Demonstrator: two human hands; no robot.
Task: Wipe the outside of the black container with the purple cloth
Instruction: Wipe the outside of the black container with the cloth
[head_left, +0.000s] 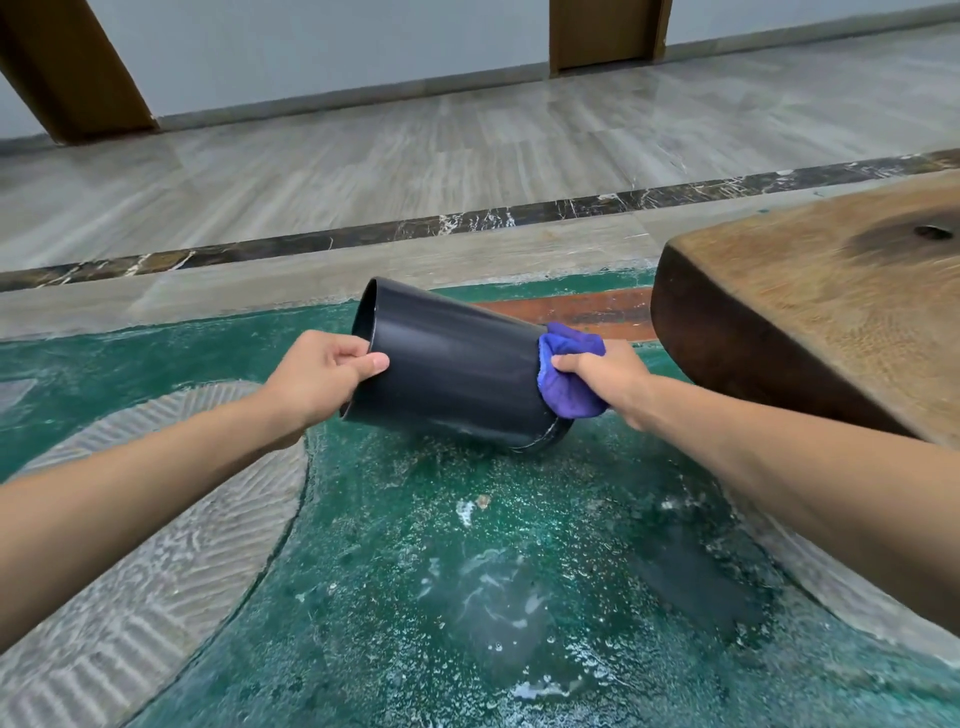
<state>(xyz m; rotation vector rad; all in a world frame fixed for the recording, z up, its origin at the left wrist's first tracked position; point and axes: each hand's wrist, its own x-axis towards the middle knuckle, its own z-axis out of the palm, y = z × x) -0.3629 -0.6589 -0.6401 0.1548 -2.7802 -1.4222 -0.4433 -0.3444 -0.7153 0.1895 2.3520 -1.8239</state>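
Note:
The black container (457, 369) is a smooth cylinder tipped on its side, its open mouth facing left and its base to the right, with the lower right edge resting on the green surface. My left hand (322, 374) grips the rim of the mouth, thumb on the outside wall. My right hand (605, 371) presses the bunched purple cloth (569, 371) against the container's base end. The cloth covers part of the base and hides my right fingertips.
A thick wooden slab (810, 306) juts in from the right, close behind my right hand. The glossy green and grey resin tabletop (467, 571) spreads below the container. A marble floor (415, 156) lies beyond.

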